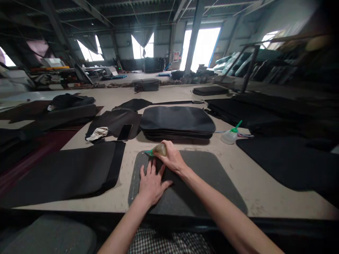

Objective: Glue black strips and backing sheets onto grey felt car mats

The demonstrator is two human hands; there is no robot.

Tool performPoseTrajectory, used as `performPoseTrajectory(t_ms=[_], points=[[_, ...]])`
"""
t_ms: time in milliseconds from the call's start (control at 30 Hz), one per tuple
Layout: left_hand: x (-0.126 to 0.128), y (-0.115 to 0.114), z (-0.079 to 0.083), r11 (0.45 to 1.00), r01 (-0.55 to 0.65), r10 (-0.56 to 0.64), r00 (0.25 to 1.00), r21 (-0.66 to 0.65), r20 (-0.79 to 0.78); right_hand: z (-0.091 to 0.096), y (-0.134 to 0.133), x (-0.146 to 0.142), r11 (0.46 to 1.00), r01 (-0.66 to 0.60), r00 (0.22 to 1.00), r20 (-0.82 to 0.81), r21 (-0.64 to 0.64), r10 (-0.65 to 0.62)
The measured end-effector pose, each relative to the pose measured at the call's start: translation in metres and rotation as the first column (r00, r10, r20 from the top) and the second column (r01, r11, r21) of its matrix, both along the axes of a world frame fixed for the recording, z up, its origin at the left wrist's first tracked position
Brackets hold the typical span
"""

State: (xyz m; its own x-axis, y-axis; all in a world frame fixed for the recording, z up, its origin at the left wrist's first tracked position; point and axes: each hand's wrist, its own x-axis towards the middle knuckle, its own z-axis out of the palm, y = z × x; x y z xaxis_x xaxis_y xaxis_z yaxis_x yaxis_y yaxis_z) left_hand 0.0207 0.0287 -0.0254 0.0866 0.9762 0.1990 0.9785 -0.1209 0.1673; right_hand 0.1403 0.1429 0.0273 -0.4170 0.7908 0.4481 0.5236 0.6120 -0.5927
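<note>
A grey felt mat [206, 176] with rounded corners lies in front of me on the beige table [254, 183]. My left hand [151, 183] lies flat on the mat, fingers spread, pressing it down. My right hand [172, 158] is closed round a small squeeze bottle [159, 150] with a green nozzle. The nozzle points left and touches the mat's far left corner. A pale line runs along the mat's left edge.
A stack of dark mats [177, 123] sits just behind. A second squeeze bottle with green cap [230, 135] lies to the right. A phone [124, 132], a crumpled rag [97, 133] and black fabric sheets [69, 169] lie left. More black sheets cover the right side.
</note>
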Motion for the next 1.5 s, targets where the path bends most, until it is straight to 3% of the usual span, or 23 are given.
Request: performPoseTrajectory(t_ms=[467, 900, 1100, 1267, 1400, 1500], points=[[0.001, -0.001, -0.003, 1.0, -0.003, 0.001, 0.995, -0.027, -0.1, 0.016, 0.01, 0.074, 0.992, 0.124, 0.988, 0.098, -0.01, -0.122], [0.001, 0.001, -0.009, 0.996, -0.045, 0.027, 0.977, -0.082, -0.211, 0.019, 0.019, 0.19, 0.941, 0.334, 0.924, 0.181, 0.051, -0.338], [0.001, 0.002, -0.01, 0.994, -0.045, 0.022, 0.973, -0.096, -0.228, 0.016, 0.019, 0.249, 0.891, 0.441, 0.868, 0.199, 0.108, -0.454], [0.001, 0.002, -0.011, 0.997, -0.039, 0.021, 0.97, -0.074, -0.241, 0.018, 0.012, 0.287, 0.838, 0.54, 0.813, 0.206, 0.079, -0.544], [0.0, 0.003, -0.011, 0.998, -0.023, 0.011, 0.981, -0.061, -0.193, 0.031, -0.004, 0.299, 0.769, 0.637, 0.76, 0.118, 0.057, -0.639], [-0.007, 0.005, -0.005, 1.0, -0.005, 0.005, 0.998, -0.002, -0.059, 0.045, -0.026, 0.286, 0.74, 0.669, 0.741, -0.012, -0.07, -0.671]])
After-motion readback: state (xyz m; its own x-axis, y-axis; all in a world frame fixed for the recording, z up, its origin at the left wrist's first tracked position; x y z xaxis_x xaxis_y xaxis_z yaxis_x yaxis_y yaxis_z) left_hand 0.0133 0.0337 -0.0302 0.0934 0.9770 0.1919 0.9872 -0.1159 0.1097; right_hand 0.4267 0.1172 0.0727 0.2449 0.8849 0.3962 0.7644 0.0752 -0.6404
